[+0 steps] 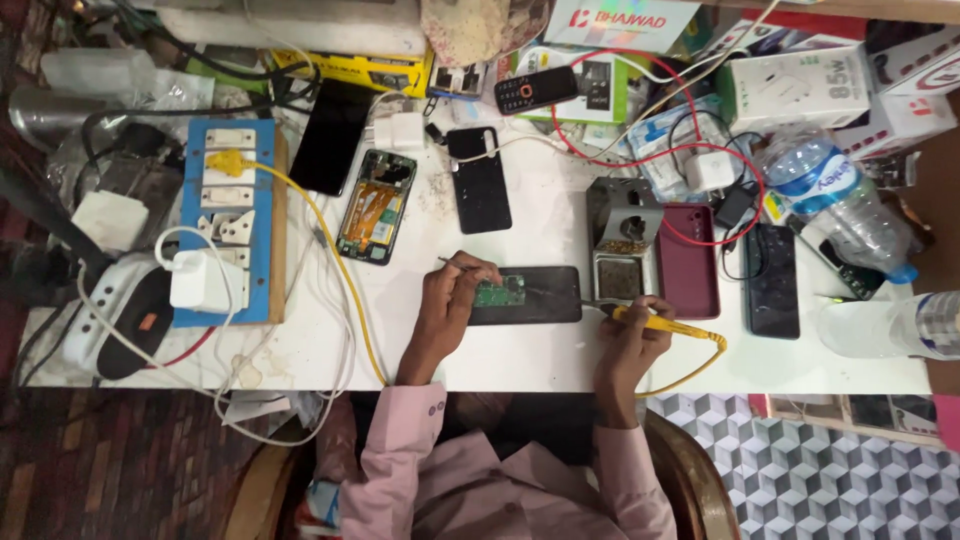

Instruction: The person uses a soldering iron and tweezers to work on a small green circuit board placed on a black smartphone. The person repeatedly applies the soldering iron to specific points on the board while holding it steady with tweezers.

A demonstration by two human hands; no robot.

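Note:
A small green circuit board (499, 291) lies on a dark phone (540, 297) near the white table's front edge. My left hand (452, 295) grips thin metal tweezers (447, 262) and rests against the left side of the board. My right hand (632, 325) holds a yellow-handled soldering iron (660, 322), whose tip points left toward the phone. A yellow cord (700, 362) loops back from the iron.
A grey soldering-iron stand (622, 235) and a maroon phone case (688, 260) sit just behind my right hand. An opened phone (377, 206), black phones (478, 180), a blue switchboard (230, 220), plastic bottles (835, 195), boxes and tangled cables crowd the white table (520, 360).

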